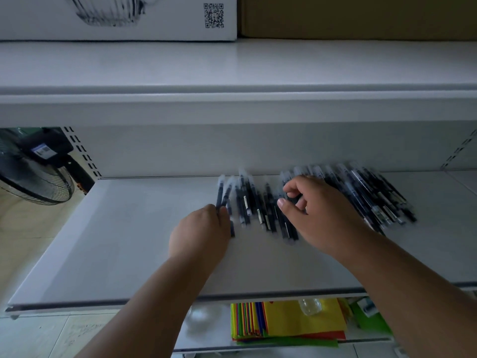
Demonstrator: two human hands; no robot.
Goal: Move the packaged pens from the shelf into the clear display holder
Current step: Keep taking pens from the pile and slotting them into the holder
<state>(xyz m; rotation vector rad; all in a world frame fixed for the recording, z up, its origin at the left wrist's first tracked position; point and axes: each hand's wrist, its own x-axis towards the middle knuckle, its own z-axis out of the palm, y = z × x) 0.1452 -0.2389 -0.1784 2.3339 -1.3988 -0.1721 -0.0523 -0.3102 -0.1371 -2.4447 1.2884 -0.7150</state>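
Right arm (413, 288): nearest the lens, entering from 5 o'clock and reaching over the middle shelf.
Left arm (144, 301): entering from 7 o'clock, ending near frame centre.
Shelf (129, 241): white middle board carrying the pens; a second white board lies above it at 12 o'clock.
Boxes: white carton with QR code (160, 19) at 11 o'clock, brown carton (361, 16) at 1 o'clock, both on the upper board.
Fan (33, 174): black grille at 9 o'clock, beside the shelving.
Coloured sheets (291, 321): stacked on the lower shelf at 6 o'clock.
Pens (374, 197): dark, blurred packets spread from centre toward 3 o'clock on the middle shelf.
Right hand (317, 210): fingers curled over the pens; whether it grasps any cannot be told.
Left hand (204, 228): gripping a few pens at the spread's 9 o'clock end.
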